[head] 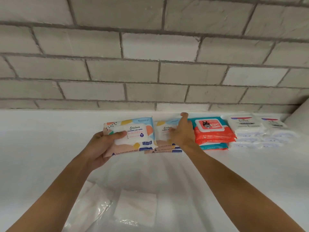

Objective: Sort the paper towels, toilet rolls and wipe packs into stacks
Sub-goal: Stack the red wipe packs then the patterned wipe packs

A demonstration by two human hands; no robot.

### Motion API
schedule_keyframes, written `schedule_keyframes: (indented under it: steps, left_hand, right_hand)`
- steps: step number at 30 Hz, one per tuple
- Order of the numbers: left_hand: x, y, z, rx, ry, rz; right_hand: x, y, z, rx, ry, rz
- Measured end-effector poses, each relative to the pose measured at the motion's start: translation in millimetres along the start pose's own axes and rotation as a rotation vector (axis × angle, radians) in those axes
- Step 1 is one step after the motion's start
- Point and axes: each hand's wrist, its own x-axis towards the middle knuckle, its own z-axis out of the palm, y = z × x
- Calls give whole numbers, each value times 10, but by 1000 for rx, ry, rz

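My left hand [102, 148] grips a pastel Stalove wet-wipe pack [132, 136] by its left end, lifted just left of a stack of the same packs [164, 139]. My right hand [181, 131] rests on top of that stack with fingers spread and fairly straight, covering its right part. To the right stands a stack of red and teal baby wipe packs [212, 133]. Beyond it are two stacks of white Dove wipe packs [245, 129], [275, 131], all set against the wall.
A grey brick wall [150, 64] rises behind the white table [41, 139]. Clear plastic packs of white paper towels [135, 208] lie near the front, below my arms. A large white roll [299, 118] shows at the right edge.
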Motion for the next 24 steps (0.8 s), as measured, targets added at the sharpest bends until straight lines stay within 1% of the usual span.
schedule_keyframes:
  steps: [2,4,9,13,14,15,16,17,18,19,20,21,24]
  left_hand:
    - [44,-17,42,2,6,-10]
    - [92,-32,112,2,15,-18]
    - [244,-49,377,12,29,-15]
    - [355,-36,652,70,44,10]
    - [378,-25,712,95,42,10]
    - [405,-13,760,124,43,12]
    - [430,-2,799,159,45,17]
    - [457,3,825,195,40,21]
    - [479,6,850,226,25,21]
    - [497,4,873,248,6,19]
    - [506,-2,896,263,-13,14]
    - [524,-14,918,272,-25,8]
    - [563,-49,985,309,-26,9]
  right_hand:
    - [-44,-8,34,-149,14,-52]
    - [-81,2,49,-231,10,-72]
    - [-174,7,-40,-234,17,-109]
    - [-221,74,-182,-69,96,-116]
    - [-225,108,-207,48,123,-109]
    - [-224,138,-226,227,133,-76]
    - [-223,152,-245,444,108,6]
    - [-224,150,-276,631,39,118]
    - [-217,151,-300,774,-54,211]
    - [-208,160,-317,855,-136,256]
    - [-186,176,-322,872,-189,262]
    - [-160,196,-312,829,-202,240]
    - [-149,169,-290,555,-141,136]
